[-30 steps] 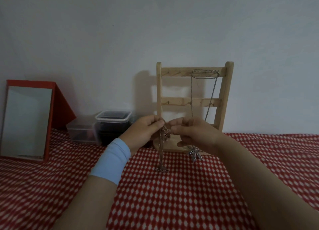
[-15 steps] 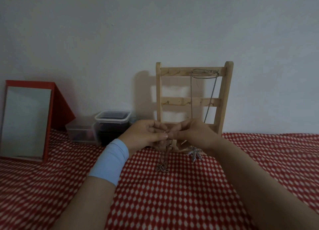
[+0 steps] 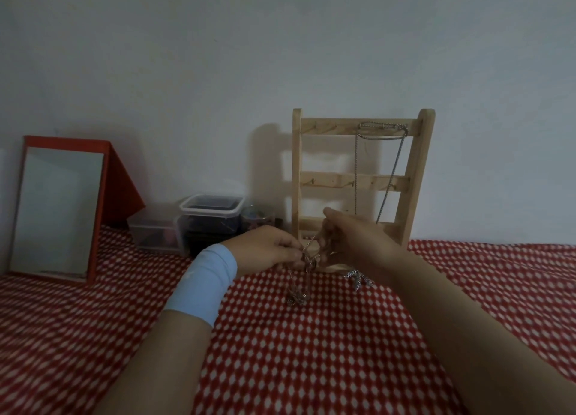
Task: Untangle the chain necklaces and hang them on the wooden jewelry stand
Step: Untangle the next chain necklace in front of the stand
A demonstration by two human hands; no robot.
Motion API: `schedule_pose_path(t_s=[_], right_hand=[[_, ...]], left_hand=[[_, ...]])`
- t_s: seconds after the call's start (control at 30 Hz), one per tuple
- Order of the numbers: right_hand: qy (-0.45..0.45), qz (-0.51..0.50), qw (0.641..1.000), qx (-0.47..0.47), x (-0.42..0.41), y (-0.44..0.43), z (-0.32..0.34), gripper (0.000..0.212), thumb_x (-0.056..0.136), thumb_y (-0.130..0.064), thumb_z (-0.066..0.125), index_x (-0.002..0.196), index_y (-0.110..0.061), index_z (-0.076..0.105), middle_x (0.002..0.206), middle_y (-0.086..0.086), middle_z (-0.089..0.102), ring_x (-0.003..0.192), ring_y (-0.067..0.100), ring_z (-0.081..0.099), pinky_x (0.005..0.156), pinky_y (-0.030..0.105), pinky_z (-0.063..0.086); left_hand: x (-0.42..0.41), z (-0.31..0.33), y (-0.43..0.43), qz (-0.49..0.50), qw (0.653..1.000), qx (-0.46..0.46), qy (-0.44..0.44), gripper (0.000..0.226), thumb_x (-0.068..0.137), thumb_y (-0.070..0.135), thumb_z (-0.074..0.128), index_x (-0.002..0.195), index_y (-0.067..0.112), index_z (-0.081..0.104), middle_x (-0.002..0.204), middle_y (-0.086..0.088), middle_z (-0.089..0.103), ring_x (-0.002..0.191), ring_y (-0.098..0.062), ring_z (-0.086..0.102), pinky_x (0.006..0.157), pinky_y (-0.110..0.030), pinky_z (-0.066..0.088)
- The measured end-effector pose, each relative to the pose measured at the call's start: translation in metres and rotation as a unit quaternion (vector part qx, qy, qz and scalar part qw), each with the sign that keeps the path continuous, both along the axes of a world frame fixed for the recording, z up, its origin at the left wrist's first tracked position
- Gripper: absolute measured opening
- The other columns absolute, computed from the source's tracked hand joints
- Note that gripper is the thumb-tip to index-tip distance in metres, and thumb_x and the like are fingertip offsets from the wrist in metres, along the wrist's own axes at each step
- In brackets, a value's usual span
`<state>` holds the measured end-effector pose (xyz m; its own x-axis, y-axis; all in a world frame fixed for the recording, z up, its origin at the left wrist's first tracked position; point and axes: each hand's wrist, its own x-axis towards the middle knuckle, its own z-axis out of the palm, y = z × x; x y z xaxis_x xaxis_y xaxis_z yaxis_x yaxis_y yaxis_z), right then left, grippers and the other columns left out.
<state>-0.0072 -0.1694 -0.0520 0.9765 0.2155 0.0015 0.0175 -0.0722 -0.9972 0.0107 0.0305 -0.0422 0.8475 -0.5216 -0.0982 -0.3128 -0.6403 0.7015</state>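
While left hand pinches tangled chain, right hand lifts strand higher.

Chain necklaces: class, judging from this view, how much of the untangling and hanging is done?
Done: one necklace hangs from the top bar of the wooden stand. In hand: the left hand and right hand both pinch a tangled chain, its lower end on the cloth. Left: untangling it and hanging it.
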Motion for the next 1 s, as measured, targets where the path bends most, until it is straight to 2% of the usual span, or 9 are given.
schedule_pose_path(t_s=[0.17,0.3,0.47,0.57,0.63,0.73,0.8,0.9,1.0], right_hand=[[-0.041,0.052,0.995,-0.069,0.0,-0.003,-0.001,0.028,0.086,-0.012,0.079,0.091,-0.012,0.051,0.083,0.011,0.066,0.078,0.027,0.067,0.08,0.041,0.059],[-0.053,0.057,0.98,-0.182,-0.005,-0.004,0.001,0.008,0.091,-0.026,0.075,0.09,-0.018,0.074,0.072,-0.009,0.071,0.067,0.014,0.061,0.067,0.031,0.055],[-0.077,0.039,0.956,-0.282,-0.003,-0.005,0.001,0.014,0.094,-0.03,0.071,0.092,-0.018,0.08,0.068,-0.012,0.072,0.057,-0.001,0.064,0.064,0.024,0.059],[-0.067,0.028,0.954,-0.292,-0.001,-0.007,0.002,0.019,0.096,-0.031,0.068,0.088,-0.017,0.078,0.067,-0.005,0.067,0.059,0.008,0.06,0.062,0.025,0.057],[-0.065,0.019,0.947,-0.313,0.001,-0.008,0.0,0.024,0.097,-0.033,0.064,0.083,-0.018,0.075,0.073,0.004,0.066,0.063,0.011,0.059,0.063,0.026,0.057],[-0.068,0.016,0.937,-0.344,0.001,-0.005,-0.001,0.038,0.101,-0.032,0.052,0.083,-0.001,0.065,0.075,0.012,0.057,0.065,0.014,0.055,0.062,0.025,0.055],[-0.069,0.017,0.938,-0.34,-0.001,-0.001,-0.002,0.037,0.103,-0.03,0.048,0.072,-0.011,0.054,0.068,0.003,0.049,0.061,0.012,0.048,0.06,0.026,0.05],[-0.057,0.015,0.967,-0.246,-0.002,0.0,-0.005,0.036,0.101,-0.035,0.058,0.07,-0.016,0.063,0.068,0.002,0.057,0.064,0.015,0.053,0.068,0.028,0.05],[-0.023,0.012,0.998,-0.062,-0.002,0.002,-0.008,0.032,0.097,-0.029,0.067,0.098,0.003,0.073,0.088,0.012,0.075,0.084,0.024,0.072,0.089,0.039,0.061]], left_hand=[[-0.002,0.003,-0.002,0.021,0.999,-0.029,0.02,0.028,0.097,0.039,0.052,0.08,0.024,0.069,0.073,0.014,0.063,0.076,-0.003,0.058,0.076,-0.02,0.043],[-0.006,0.008,-0.001,0.023,0.998,-0.056,-0.02,0.031,0.096,0.04,0.053,0.07,0.027,0.065,0.049,0.027,0.056,0.051,0.015,0.051,0.054,-0.005,0.035],[-0.006,0.009,0.004,0.042,0.997,-0.053,-0.034,0.026,0.094,0.038,0.058,0.081,0.022,0.072,0.063,0.011,0.069,0.064,-0.003,0.065,0.074,-0.019,0.048],[-0.005,0.009,0.007,0.053,0.997,-0.06,-0.015,0.018,0.09,0.034,0.065,0.087,0.018,0.074,0.057,0.011,0.064,0.048,-0.003,0.058,0.063,-0.022,0.054],[-0.004,0.01,0.011,0.057,0.998,0.001,-0.03,0.014,0.085,0.036,0.071,0.085,0.022,0.075,0.071,0.011,0.068,0.056,-0.002,0.063,0.062,-0.02,0.051],[-0.002,0.011,0.018,0.066,0.994,0.084,-0.025,0.018,0.085,0.043,0.069,0.079,0.026,0.073,0.076,0.009,0.07,0.072,-0.009,0.066,0.062,-0.019,0.048],[-0.002,0.011,0.02,0.07,0.994,0.087,-0.012,0.023,0.089,0.044,0.064,0.079,0.024,0.071,0.076,0.006,0.069,0.069,-0.008,0.062,0.061,-0.02,0.048],[0.001,0.008,0.02,0.053,0.996,0.078,-0.01,0.023,0.09,0.041,0.064,0.081,0.021,0.069,0.08,0.002,0.071,0.076,-0.012,0.064,0.079,-0.03,0.054],[0.002,0.003,0.018,0.042,0.999,-0.002,0.015,0.017,0.091,0.033,0.065,0.083,0.018,0.066,0.073,-0.002,0.067,0.071,-0.015,0.063,0.079,-0.033,0.052]])
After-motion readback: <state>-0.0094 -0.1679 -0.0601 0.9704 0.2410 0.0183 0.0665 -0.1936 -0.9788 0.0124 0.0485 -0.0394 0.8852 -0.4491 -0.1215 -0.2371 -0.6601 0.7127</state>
